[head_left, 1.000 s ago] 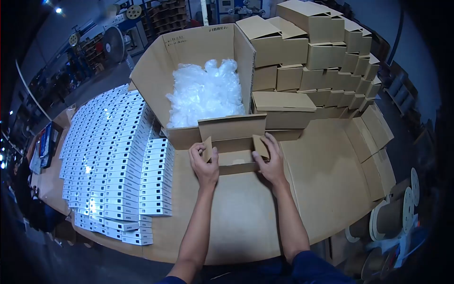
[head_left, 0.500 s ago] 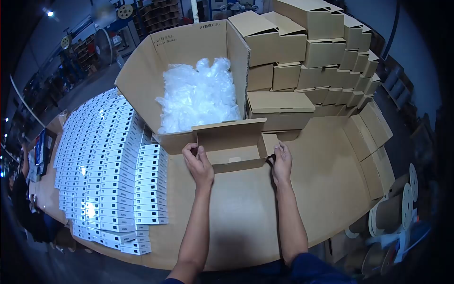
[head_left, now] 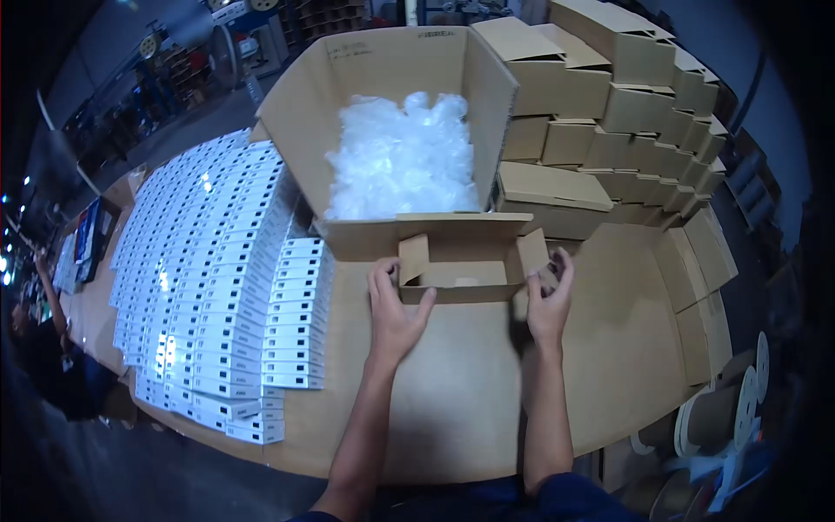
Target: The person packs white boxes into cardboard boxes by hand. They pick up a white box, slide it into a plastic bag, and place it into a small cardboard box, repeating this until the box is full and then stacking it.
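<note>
A small open cardboard box (head_left: 470,295) sits on the table in front of me, its long back flap raised and its two end flaps standing up. My left hand (head_left: 397,311) grips its left front corner, the thumb along the front wall and the fingers round the left end. At the right end, beside the upright end flap (head_left: 532,253), is my right hand (head_left: 549,300). Its fingers are curled but apart from the thumb, which is at the box's corner. Behind the box stands a large carton (head_left: 300,130) holding clear plastic bags (head_left: 404,161).
Stacked white printed boxes (head_left: 204,270) fill the table's left side. Brown cardboard boxes (head_left: 644,109) are piled at the back right, with a closed one (head_left: 554,187) nearer. Open cardboard flaps (head_left: 696,257) edge the right side. Reels (head_left: 718,409) stand below; another person (head_left: 56,348) is far left.
The left end flap now stands up inside the box's left end. My left hand has shifted to the left front corner, and my right hand's fingers have opened beside the right flap.
</note>
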`<act>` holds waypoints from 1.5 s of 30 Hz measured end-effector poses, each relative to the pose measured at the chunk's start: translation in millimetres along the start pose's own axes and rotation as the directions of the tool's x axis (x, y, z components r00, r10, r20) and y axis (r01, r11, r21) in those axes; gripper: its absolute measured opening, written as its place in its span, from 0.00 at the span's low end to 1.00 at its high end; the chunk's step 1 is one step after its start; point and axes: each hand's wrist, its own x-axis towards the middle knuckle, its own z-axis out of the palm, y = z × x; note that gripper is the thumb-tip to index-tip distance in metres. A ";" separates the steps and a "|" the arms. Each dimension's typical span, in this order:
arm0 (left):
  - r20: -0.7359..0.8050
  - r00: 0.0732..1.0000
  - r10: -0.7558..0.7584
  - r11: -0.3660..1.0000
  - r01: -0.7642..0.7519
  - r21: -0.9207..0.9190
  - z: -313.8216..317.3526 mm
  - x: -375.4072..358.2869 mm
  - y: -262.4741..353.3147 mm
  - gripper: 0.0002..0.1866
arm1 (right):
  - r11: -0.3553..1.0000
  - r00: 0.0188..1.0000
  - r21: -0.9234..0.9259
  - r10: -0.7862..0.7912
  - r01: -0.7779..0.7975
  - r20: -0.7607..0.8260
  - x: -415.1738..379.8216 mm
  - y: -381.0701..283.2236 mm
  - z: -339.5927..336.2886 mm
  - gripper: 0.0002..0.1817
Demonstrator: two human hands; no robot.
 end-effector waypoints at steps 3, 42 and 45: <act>0.057 0.998 -0.023 1.000 0.023 0.001 -39.9 -41.5 24.0 0.26 | 0.952 0.982 -0.246 -0.190 0.181 -0.014 -34.9 -39.7 3.3 0.27; -0.001 0.990 0.139 0.847 -0.118 0.519 -199.2 -171.3 -20.2 0.19 | 0.699 0.199 0.123 -0.361 0.705 0.911 -178.9 -91.9 141.3 0.34; 0.019 0.988 0.153 0.803 -0.136 0.580 -201.4 -181.9 -0.1 0.17 | 0.881 0.338 0.050 -0.232 0.470 0.912 -174.0 -109.8 118.7 0.34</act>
